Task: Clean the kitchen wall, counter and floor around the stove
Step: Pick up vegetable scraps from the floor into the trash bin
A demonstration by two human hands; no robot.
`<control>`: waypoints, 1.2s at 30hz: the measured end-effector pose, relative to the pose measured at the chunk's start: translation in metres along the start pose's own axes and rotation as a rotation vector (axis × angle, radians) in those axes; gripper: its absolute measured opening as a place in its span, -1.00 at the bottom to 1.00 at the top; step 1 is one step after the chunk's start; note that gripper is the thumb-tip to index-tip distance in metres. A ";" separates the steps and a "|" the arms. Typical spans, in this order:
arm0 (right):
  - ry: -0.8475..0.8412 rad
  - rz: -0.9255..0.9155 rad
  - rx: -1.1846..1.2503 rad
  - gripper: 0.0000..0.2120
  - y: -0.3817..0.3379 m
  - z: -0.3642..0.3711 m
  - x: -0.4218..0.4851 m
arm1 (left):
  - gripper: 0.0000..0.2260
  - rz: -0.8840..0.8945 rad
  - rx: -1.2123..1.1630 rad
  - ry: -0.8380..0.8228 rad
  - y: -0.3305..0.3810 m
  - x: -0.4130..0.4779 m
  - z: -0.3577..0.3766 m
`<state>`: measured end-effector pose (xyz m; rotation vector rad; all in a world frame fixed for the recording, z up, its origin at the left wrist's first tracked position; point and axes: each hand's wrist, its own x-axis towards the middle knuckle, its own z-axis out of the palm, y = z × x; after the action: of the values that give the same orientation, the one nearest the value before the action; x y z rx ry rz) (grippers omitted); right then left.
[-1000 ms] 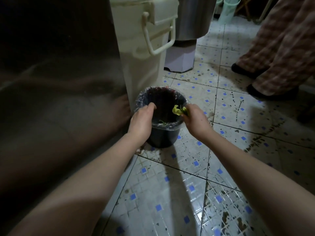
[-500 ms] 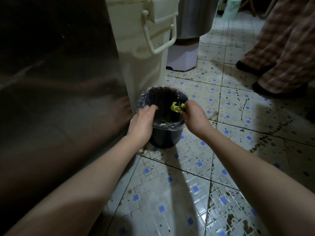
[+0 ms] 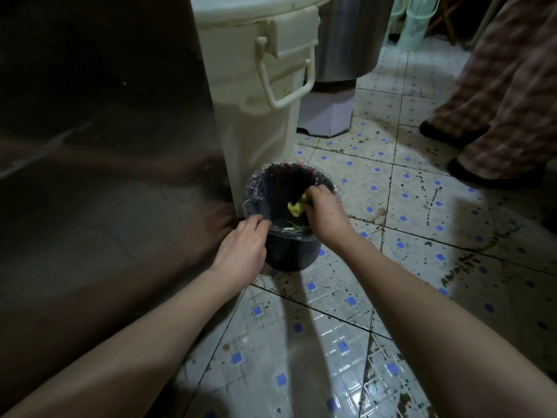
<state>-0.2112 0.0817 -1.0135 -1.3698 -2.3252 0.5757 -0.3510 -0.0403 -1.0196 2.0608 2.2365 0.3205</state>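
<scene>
At centre frame, a person's right hand (image 3: 325, 212) pinches a yellow-green food scrap (image 3: 294, 208) over the mouth of a small dark waste bin (image 3: 289, 254). The left hand (image 3: 241, 251) grips the bin's near rim and clear liner, fingers curled over the edge. The bin stands on the stained tiled floor (image 3: 407, 206), just beside a white lidded container (image 3: 262, 116). The step in hand appears to be binning debris from the floor clean-up; next, the right fingers need only let go so the scrap drops inside. The bin's contents are too dim to identify. A dark reflective panel (image 3: 90, 146) fills the left, and a bystander's plaid trousers (image 3: 497, 101) are cut off at upper right.
</scene>
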 end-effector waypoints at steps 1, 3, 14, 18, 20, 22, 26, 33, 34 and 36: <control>-0.025 -0.019 -0.027 -0.73 0.000 0.001 -0.001 | -0.58 -0.003 -0.009 0.000 0.000 -0.001 0.000; -0.045 -0.069 -0.098 -0.60 0.002 0.003 -0.003 | -0.58 -0.016 -0.028 0.001 0.000 -0.001 -0.001; -0.019 -0.116 -0.257 -0.58 0.017 -0.009 -0.018 | -0.58 0.017 0.053 -0.005 0.015 0.004 -0.010; -0.001 -0.170 -0.380 -0.54 0.024 -0.015 -0.033 | -0.58 0.036 0.084 0.005 0.028 0.010 -0.013; -0.006 -0.193 -0.426 -0.52 0.030 -0.016 -0.043 | -0.59 0.044 0.095 0.017 0.037 0.015 -0.012; -0.002 -0.210 -0.446 -0.53 0.036 -0.017 -0.054 | -0.59 0.053 0.098 0.023 0.045 0.019 -0.010; -0.017 -0.228 -0.480 -0.53 0.053 -0.014 -0.074 | -0.64 0.058 0.124 0.037 0.057 0.027 -0.003; -0.100 -0.156 -0.501 -0.49 0.087 -0.008 -0.100 | -0.71 0.145 0.160 0.040 0.081 0.036 0.016; -0.104 -0.134 -0.500 -0.49 0.091 -0.008 -0.104 | -0.72 0.153 0.154 0.050 0.084 0.036 0.017; -0.117 -0.067 -0.482 -0.49 0.099 -0.008 -0.114 | -0.73 0.168 0.142 0.045 0.091 0.032 0.021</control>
<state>-0.0835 0.0255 -1.0713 -1.4776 -2.7110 0.0719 -0.2604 0.0000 -1.0187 2.3436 2.1734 0.2266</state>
